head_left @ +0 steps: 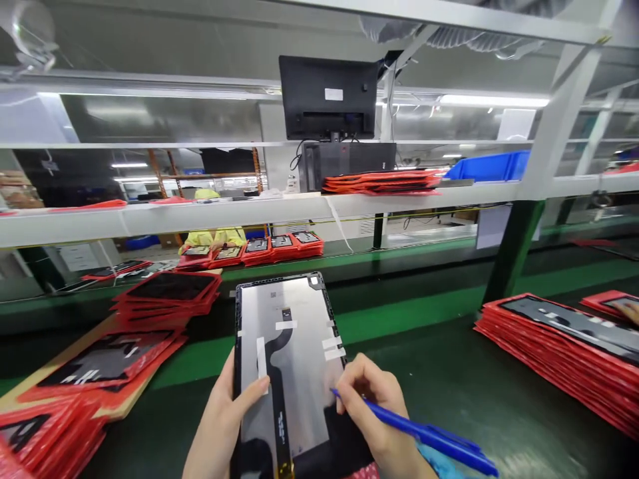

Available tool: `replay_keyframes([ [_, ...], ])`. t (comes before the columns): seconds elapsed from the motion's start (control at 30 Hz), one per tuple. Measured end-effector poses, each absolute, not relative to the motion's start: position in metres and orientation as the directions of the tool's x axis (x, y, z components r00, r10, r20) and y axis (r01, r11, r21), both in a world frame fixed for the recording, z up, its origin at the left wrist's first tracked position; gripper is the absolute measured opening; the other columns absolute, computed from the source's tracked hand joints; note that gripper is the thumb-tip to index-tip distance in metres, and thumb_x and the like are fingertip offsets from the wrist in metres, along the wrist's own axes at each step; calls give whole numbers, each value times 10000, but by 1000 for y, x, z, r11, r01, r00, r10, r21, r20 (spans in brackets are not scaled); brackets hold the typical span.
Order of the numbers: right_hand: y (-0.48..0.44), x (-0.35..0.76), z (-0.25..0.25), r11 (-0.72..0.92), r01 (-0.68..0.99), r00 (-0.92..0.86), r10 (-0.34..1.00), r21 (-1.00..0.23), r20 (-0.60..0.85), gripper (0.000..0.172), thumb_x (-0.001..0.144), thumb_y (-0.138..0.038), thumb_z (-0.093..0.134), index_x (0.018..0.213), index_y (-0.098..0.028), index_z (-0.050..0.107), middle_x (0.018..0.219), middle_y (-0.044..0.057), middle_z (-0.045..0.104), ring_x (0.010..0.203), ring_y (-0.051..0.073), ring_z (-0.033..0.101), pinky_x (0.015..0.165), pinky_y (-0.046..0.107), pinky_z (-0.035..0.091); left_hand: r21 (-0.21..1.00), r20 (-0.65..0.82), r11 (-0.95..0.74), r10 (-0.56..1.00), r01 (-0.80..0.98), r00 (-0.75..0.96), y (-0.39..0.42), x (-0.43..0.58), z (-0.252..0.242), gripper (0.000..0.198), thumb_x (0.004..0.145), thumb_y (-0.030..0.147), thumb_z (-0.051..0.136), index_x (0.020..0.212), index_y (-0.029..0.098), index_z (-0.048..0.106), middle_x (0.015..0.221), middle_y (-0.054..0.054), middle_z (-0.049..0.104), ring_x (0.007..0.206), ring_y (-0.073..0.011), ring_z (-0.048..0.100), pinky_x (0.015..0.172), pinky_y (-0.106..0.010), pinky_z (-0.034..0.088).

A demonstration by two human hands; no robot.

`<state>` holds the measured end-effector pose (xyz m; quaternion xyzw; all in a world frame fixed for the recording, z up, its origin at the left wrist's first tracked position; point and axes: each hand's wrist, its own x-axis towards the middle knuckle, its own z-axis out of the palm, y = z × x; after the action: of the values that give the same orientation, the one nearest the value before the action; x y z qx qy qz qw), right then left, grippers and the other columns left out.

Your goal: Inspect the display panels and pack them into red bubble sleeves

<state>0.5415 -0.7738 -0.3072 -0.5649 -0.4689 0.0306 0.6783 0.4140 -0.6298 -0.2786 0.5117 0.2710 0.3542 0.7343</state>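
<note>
My left hand [224,412] grips the left side of a tablet screen panel [304,392], thumb resting on its silver back. The panel is tilted up towards me, with a black flex cable [279,392] down its middle and white tape strips [333,347] at its right edge. My right hand [374,406] is closed around a slim blue pen [424,432], its pointed end at the panel's right side. Whether that tip touches the panel I cannot tell. The panel's lower end runs out of view.
Red-wrapped panels lie stacked at left [164,289], lower left [60,432] and right [559,359]. Another person's hand [626,311] shows at the far right. Across the bench, a person in yellow sleeves [219,237] sits behind more panels. A shelf [239,214] carries a monitor [329,96].
</note>
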Motion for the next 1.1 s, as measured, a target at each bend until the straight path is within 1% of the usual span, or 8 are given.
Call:
replay_keyframes([
  [0.1, -764, 537, -312, 273, 696, 520, 447, -665, 728, 413, 851, -262, 593, 530, -207, 338, 476, -64, 343, 423, 85, 346, 457, 244, 268, 939, 32, 180, 803, -293, 595, -627, 411, -279, 804, 618, 360, 792, 1337, 235, 455, 1196, -12, 671, 1126, -239, 593, 841, -211, 515],
  [0.23, -756, 536, -312, 260, 775, 443, 427, -576, 788, 413, 844, -115, 502, 589, -211, 192, 518, -67, 232, 432, 80, 259, 464, 256, 225, 920, 25, 206, 817, -333, 576, -628, 408, -278, 770, 686, 330, 763, 1367, 230, 418, 1166, -5, 686, 1068, -192, 626, 800, -160, 518],
  [0.43, -752, 537, -315, 266, 827, 364, 416, -494, 833, 409, 808, -37, 519, 635, -212, 193, 545, -63, 244, 446, 77, 258, 465, 244, 213, 892, -34, 274, 834, -360, 551, -632, 407, -279, 813, 656, 307, 788, 1376, 246, 416, 1125, -15, 703, 1046, -226, 641, 791, -205, 545],
  [0.57, -751, 535, -318, 276, 851, 319, 405, -447, 857, 418, 793, -27, 525, 632, -209, 185, 549, -63, 212, 445, 76, 226, 453, 250, 177, 889, -2, 245, 847, -386, 531, -634, 406, -279, 717, 672, 285, 772, 1328, 242, 485, 1054, 4, 727, 1003, -198, 659, 746, -151, 532],
  [0.7, -758, 532, -313, 393, 696, 456, 405, -601, 793, 401, 864, -92, 514, 592, -196, 238, 527, -64, 267, 451, 79, 271, 460, 238, 224, 895, -24, 256, 845, -365, 534, -633, 404, -278, 687, 655, 297, 778, 1293, 287, 523, 1037, 27, 730, 979, -206, 667, 766, -184, 541],
  [0.83, -773, 538, -308, 643, 351, 639, 367, -681, 676, 325, 890, -463, 545, 667, -229, 509, 482, -50, 478, 431, 96, 395, 436, 216, 312, 906, -18, 221, 871, -361, 491, -632, 401, -276, 669, 645, 293, 782, 1272, 310, 550, 1060, 32, 722, 1031, -217, 645, 766, -177, 539],
  [0.97, -785, 552, -305, 499, 347, 732, 386, -794, 562, 461, 885, -599, 455, 816, -210, 692, 358, -34, 497, 315, 74, 366, 346, 183, 251, 886, -30, 238, 886, -399, 462, -634, 397, -274, 709, 565, 268, 823, 1231, 327, 586, 956, 48, 743, 877, -202, 694, 620, -149, 551],
  [1.1, -785, 559, -296, 327, 212, 693, 614, -921, 378, 369, 879, -505, 544, 800, -181, 702, 538, 29, 661, 442, 110, 557, 423, 184, 407, 887, -3, 207, 897, -413, 442, -637, 395, -271, 721, 546, 253, 833, 1222, 316, 589, 864, 72, 751, 752, -143, 706, 628, -111, 539],
])
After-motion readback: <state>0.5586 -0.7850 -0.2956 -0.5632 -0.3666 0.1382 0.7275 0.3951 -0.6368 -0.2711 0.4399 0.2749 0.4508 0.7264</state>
